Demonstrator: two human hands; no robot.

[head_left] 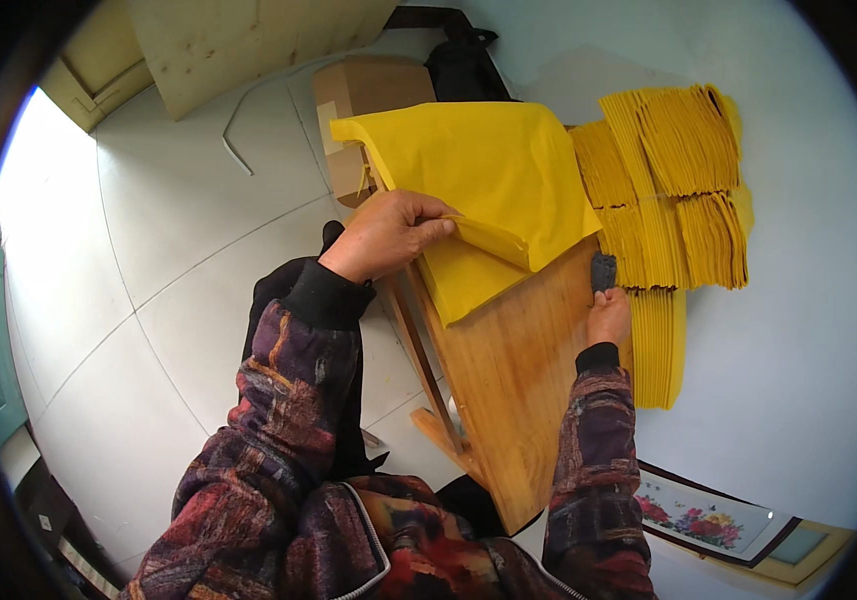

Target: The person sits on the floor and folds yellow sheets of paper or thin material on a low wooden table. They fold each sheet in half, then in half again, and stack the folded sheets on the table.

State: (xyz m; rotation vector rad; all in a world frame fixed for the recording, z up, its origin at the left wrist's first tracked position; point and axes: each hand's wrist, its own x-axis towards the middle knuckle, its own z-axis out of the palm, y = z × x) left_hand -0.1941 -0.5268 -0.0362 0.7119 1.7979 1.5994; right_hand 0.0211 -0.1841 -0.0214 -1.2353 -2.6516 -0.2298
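Note:
A yellow sheet of thin, cloth-like material (pixel 479 160) lies over the far part of a wooden table (pixel 509 400) and hangs past its left edge. My left hand (pixel 389 235) pinches the sheet's near edge between thumb and fingers, and that edge is lifted and curled back. Bare table top shows below the sheet's near corner. At the table's right edge, my right hand (pixel 610 317) is closed around a small dark grey piece (pixel 604 270) whose kind I cannot make out. It points away from me, close to the sheet's right corner.
Thick bundles of folded yellow material (pixel 689 150) are stacked along the table's right side, by the pale wall. Behind the table are a cardboard box (pixel 379 85) and a black bag (pixel 464 70). A framed flower picture (pixel 704 515) is at the lower right.

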